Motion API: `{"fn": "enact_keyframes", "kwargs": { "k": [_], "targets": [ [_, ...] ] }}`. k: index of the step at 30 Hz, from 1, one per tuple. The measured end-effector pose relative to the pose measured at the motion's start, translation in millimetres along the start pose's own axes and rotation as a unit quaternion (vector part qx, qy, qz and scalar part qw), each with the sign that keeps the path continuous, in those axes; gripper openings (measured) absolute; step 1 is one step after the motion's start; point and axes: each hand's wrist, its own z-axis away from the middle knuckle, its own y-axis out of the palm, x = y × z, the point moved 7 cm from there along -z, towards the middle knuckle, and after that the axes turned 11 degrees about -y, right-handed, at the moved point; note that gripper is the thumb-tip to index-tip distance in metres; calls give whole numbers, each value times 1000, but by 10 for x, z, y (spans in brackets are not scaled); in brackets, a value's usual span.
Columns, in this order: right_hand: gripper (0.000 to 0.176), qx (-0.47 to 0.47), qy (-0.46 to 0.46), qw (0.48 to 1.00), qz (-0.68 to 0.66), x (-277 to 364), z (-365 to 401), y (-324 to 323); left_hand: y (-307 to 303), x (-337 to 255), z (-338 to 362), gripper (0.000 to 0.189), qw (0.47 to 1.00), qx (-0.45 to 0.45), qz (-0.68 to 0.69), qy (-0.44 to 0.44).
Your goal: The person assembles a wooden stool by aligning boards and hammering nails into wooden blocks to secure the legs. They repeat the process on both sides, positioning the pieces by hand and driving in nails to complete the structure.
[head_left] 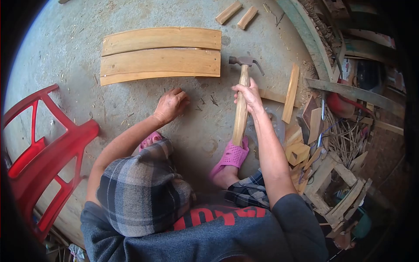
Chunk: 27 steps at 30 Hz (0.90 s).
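My right hand (249, 97) is wrapped round the wooden handle of a claw hammer (241, 111), its metal head pointing away from me. The handle's lower end reaches a pink clog on my foot. My left hand (171, 106) is low over the concrete floor with its fingers curled in; whatever they hold, if anything, is hidden. Just right of that hand lie small dark nails (214, 101) in loose bunches. Beyond both hands stands a low piece made of two wooden boards (160, 54) side by side, with nail heads showing near their ends.
A red plastic chair (52, 146) lies on its side at the left. Two short wood pieces (238, 15) are at the far side. At the right are a wooden strip (290, 94), a heap of wood scraps (334, 183) and a curved greenish rim (305, 37).
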Motion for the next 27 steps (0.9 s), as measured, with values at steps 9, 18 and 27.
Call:
{"fn": "enact_keyframes", "kwargs": {
  "k": [9, 18, 27],
  "targets": [
    [36, -42, 46, 997, -51, -727, 65, -66, 462, -356, -319, 15, 985, 13, -122, 122],
    [40, -174, -103, 935, 290, -320, 270, -36, 304, -186, -401, 13, 993, 99, 62, 6],
    [29, 13, -303, 864, 403, -629, 810, 1092, -165, 170, -174, 19, 987, 0, 124, -106]
  ]
}}
